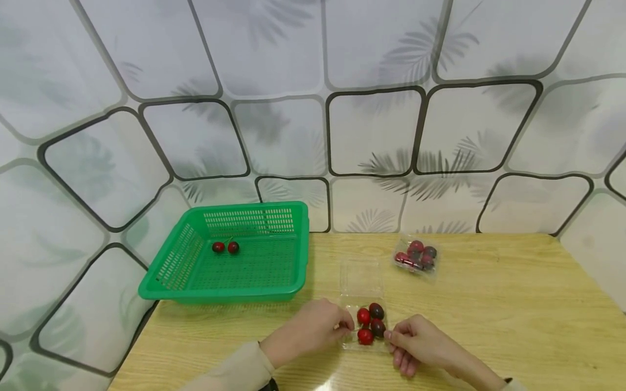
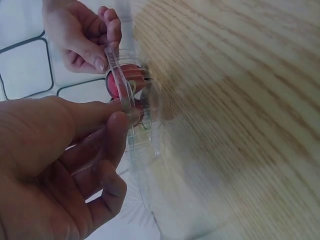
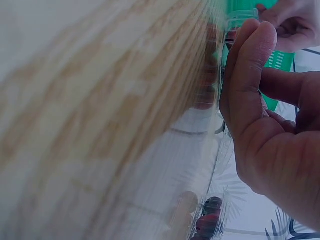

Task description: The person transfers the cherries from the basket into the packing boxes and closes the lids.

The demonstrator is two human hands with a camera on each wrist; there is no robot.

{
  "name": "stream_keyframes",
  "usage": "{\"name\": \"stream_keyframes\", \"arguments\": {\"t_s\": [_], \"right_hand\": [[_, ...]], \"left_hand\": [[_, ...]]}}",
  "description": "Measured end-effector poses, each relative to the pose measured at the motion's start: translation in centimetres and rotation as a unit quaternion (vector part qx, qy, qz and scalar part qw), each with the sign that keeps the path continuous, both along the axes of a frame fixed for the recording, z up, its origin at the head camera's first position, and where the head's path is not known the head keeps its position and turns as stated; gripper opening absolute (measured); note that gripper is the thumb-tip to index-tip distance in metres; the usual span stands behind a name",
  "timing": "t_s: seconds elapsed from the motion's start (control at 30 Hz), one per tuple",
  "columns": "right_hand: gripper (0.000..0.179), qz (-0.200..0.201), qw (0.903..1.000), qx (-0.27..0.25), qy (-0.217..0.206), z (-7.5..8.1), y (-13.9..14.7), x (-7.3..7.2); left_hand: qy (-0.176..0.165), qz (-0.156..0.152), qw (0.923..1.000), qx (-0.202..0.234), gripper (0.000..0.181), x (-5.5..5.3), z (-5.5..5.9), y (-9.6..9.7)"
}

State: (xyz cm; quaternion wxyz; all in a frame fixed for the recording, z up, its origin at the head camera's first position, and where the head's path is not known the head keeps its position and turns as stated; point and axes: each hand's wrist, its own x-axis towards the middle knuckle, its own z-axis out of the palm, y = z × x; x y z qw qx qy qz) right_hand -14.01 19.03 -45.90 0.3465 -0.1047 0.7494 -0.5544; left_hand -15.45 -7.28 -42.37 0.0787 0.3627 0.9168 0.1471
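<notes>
In the head view a clear plastic clamshell box (image 1: 353, 345) lies on the table with its lid (image 1: 361, 278) laid back toward the wall. Several cherries (image 1: 364, 336), bright red and dark red, sit in its near half. My left hand (image 1: 315, 329) pinches the box's left rim between thumb and finger. At the opposite rim, my right hand (image 1: 421, 343) pinches the edge, its other fingers curled beneath. The left wrist view shows the left thumb and fingertip on the rim (image 2: 120, 82), with a red cherry (image 2: 114, 86) behind the clear wall.
A green basket (image 1: 230, 297) at the left holds two cherries (image 1: 226, 247), a stem showing. Farther back on the right stands another clear box (image 1: 398, 267) filled with cherries. The wooden table (image 1: 513, 304) meets a patterned wall (image 1: 371, 136) behind.
</notes>
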Motion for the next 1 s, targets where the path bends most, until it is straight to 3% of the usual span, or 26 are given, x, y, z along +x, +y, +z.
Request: {"name": "stream_keyframes", "arguments": {"t_s": [0.13,0.33,0.67,0.77,1.0], "right_hand": [[0.034,-0.001,1.0,0.004,0.0,0.0,0.0,0.0],[0.034,-0.001,1.0,0.005,-0.001,0.0,-0.1,0.0],[0.033,-0.003,1.0,0.006,-0.005,0.2,-0.1,-0.1],[0.033,-0.003,1.0,0.007,-0.007,0.2,-0.1,-0.1],[0.033,-0.001,1.0,0.0,-0.01,0.3,-0.1,-0.1]], "left_hand": [[0.059,-0.041,0.9964,-0.046,0.008,0.1,-0.2,0.1],[0.095,-0.081,0.9888,-0.082,0.013,0.2,-0.4,0.1],[0.071,-0.065,0.9933,-0.064,0.022,0.2,-0.1,0.2],[0.076,-0.061,0.9938,-0.054,0.025,0.3,0.1,0.1],[0.105,-0.058,0.9922,-0.034,0.013,0.4,0.7,-0.1]]}}
